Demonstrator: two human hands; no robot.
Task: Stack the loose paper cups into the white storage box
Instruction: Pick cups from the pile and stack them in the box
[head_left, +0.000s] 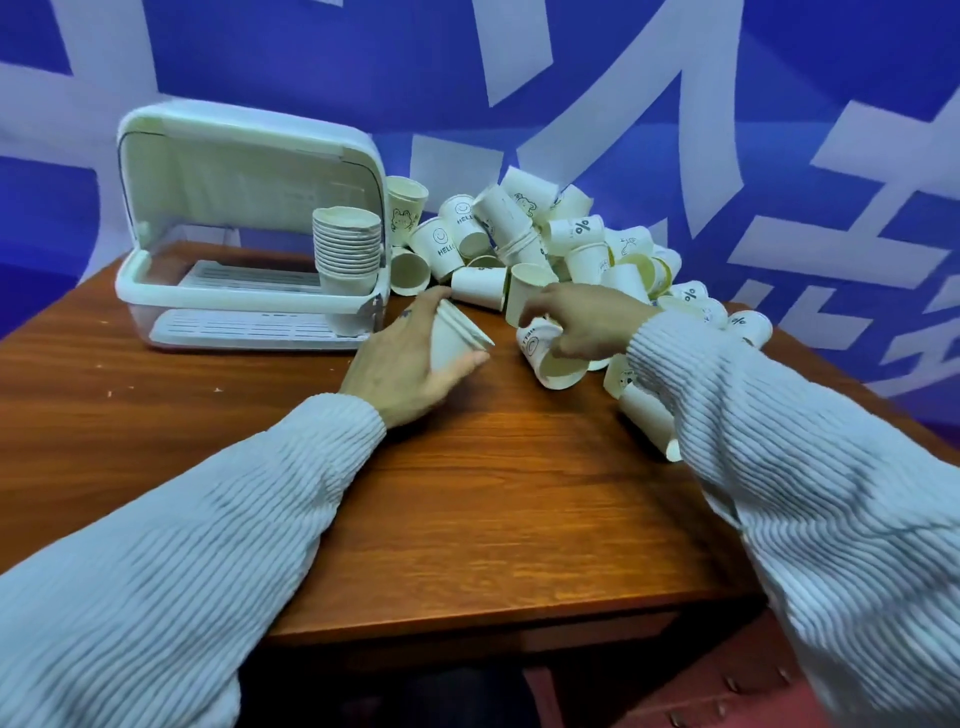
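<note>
The white storage box (156, 291) stands open at the back left of the table, its lid raised. Inside, at its right end, a tall stack of nested paper cups (347, 249) stands upright. My left hand (410, 364) grips a short nested stack of cups (454, 338), tilted with the rims toward the right. My right hand (576, 325) reaches into the pile of loose paper cups (545, 244) and its fingers curl around a cup lying on its side (550, 358), printed with a face.
The wooden table (493, 493) has its front edge close to me. Loose cups spread from the box's right side along the back right; a few lie under my right sleeve (649, 415). A blue and white banner hangs behind.
</note>
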